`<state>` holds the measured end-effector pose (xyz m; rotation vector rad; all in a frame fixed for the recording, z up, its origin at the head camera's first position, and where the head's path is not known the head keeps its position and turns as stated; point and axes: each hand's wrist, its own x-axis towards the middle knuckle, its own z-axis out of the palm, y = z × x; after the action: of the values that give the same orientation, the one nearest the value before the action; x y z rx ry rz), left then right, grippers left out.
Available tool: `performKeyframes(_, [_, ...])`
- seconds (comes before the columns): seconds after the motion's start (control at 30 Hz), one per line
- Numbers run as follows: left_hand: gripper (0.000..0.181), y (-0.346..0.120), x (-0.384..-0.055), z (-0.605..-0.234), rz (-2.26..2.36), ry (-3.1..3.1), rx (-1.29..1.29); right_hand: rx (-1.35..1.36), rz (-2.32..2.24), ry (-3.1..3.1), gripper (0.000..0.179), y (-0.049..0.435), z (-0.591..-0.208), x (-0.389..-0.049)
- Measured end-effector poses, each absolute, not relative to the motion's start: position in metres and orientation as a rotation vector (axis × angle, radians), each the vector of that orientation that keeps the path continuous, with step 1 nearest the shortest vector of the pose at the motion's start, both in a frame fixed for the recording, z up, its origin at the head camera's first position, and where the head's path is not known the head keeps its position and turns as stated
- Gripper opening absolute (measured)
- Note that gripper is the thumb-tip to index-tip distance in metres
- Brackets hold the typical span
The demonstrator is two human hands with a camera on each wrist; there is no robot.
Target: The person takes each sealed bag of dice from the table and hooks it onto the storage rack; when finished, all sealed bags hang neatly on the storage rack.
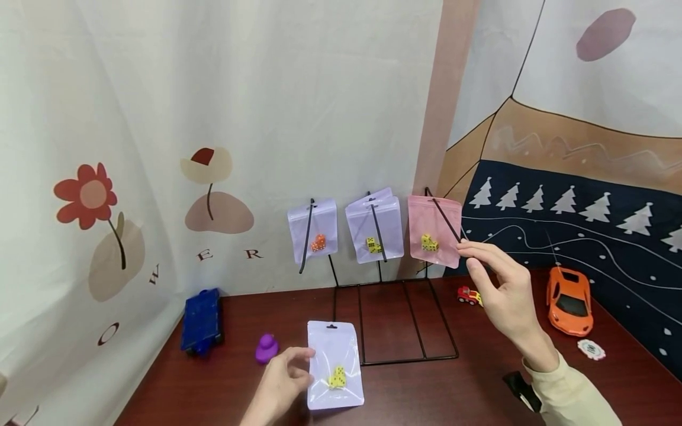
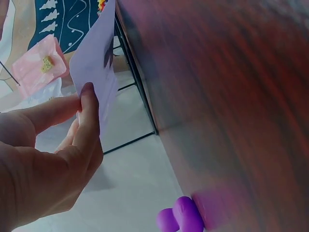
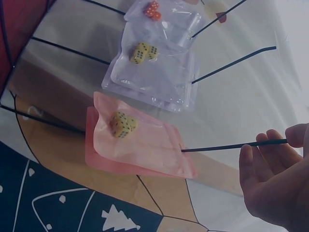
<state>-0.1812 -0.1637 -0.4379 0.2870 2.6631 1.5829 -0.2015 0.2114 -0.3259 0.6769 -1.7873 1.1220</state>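
Observation:
My left hand (image 1: 282, 378) pinches the left edge of a pale purple zip bag (image 1: 325, 349) with yellow dice (image 1: 338, 377) inside. That bag stands upright close over the table, in front of the rack. With thumb and fingers, my right hand (image 1: 503, 290) holds the free end of the rack's right hook (image 3: 217, 147). Pink bags (image 3: 149, 145) hang on this hook, the front one with yellow dice (image 3: 123, 124). Purple bags (image 1: 391, 216) with yellow dice hang on the middle hook. Another purple bag (image 1: 298, 219), with orange dice (image 1: 318, 242), hangs on the left hook.
The black wire rack (image 1: 410, 361) stands on the dark red table (image 1: 224, 384). A blue toy vehicle (image 1: 201, 322) and purple duck (image 1: 266, 349) sit left. Right are a small red toy vehicle (image 1: 469, 295), orange toy car (image 1: 570, 303) and white poker chip (image 1: 591, 349). Printed curtains hang behind.

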Motion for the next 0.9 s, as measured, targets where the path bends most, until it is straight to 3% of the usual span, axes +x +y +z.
performKeyframes(0.33, [0.042, -0.157, -0.180, -0.435, 1.774, 2.754, 0.463, 0.690, 1.122, -1.757, 0.023, 0.193, -0.305, -0.181])
performKeyframes(0.7, [0.039, -0.153, -0.175, -0.414, 2.142, 2.777, 0.816, 0.729, 1.099, -1.753, 0.020, 0.215, -0.326, -0.205])
performKeyframes(0.9, [0.036, -0.154, -0.165, -0.397, 2.241, 2.683, 0.947, 0.749, 1.102, -1.735, 0.019, 0.213, -0.323, -0.202])
